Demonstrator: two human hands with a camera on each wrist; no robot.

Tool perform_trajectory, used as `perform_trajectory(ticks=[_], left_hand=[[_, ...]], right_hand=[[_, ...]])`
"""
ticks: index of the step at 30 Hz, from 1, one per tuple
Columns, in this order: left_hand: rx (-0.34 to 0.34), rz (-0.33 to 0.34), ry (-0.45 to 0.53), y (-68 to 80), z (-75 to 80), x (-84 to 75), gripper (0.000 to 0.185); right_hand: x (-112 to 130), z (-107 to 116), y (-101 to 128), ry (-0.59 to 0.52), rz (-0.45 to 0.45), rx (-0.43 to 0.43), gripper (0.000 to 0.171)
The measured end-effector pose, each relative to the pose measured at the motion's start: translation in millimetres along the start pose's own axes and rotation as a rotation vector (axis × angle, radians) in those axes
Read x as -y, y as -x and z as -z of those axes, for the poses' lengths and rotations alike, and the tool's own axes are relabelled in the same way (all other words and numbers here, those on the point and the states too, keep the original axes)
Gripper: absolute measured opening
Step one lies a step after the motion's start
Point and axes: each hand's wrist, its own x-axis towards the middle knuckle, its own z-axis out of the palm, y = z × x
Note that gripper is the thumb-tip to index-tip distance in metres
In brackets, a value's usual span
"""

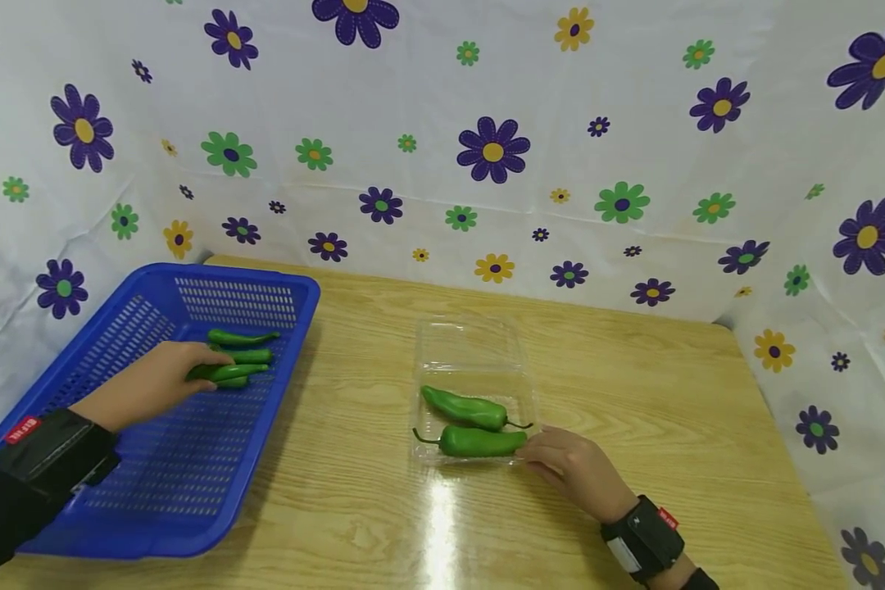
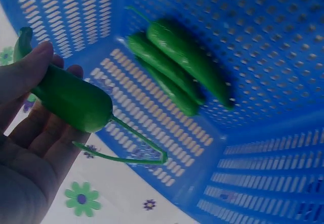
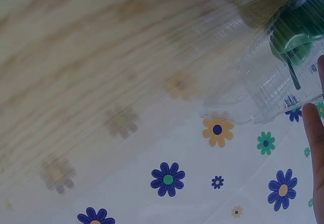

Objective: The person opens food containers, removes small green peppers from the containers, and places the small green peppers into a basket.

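Note:
My left hand [image 1: 170, 373] reaches over the blue plastic basket [image 1: 306, 328] and grips a green pepper [image 2: 76, 100] between thumb and fingers. The pepper's long bent stem points away from the palm. Below it, more green peppers [image 2: 190, 57] lie side by side on the basket floor. On the table, an open clear plastic container [image 1: 472, 344] holds two green peppers [image 1: 479, 442], one behind the other, with stems pointing opposite ways. My right hand [image 1: 578, 471] pinches the container's near right rim, its fingertips close by the front pepper's tip.
The wooden table [image 1: 634, 385] carries both the basket at left and the container at centre. A white cloth [image 1: 413, 98] printed with flowers hangs behind and along both sides. The container's lid lies folded back toward the cloth.

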Motion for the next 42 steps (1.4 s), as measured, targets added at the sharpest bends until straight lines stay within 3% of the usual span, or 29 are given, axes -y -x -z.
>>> perform_trajectory(ticks=[10,19,28,42], left_hand=[[0.043,-0.002,0.029,-7.5,-18.6,28.7,0.027],[0.126,-0.020,0.034,-17.2,-36.9,52.3,0.027],[0.117,-0.034,-0.002,-17.5,-51.0,73.5,0.028],[0.072,-0.018,0.010,-13.5,-56.0,76.7,0.028]], right_hand=[[0.9,0.8,-1.7,-0.006,-0.002,0.003,0.029],[1.0,0.5,-0.9,-0.004,-0.001,-0.002,0.029],[0.9,-0.4,-1.0,-0.015,0.008,-0.005,0.030],[-0.9,0.4,0.0,-0.001,0.000,-0.004,0.030]])
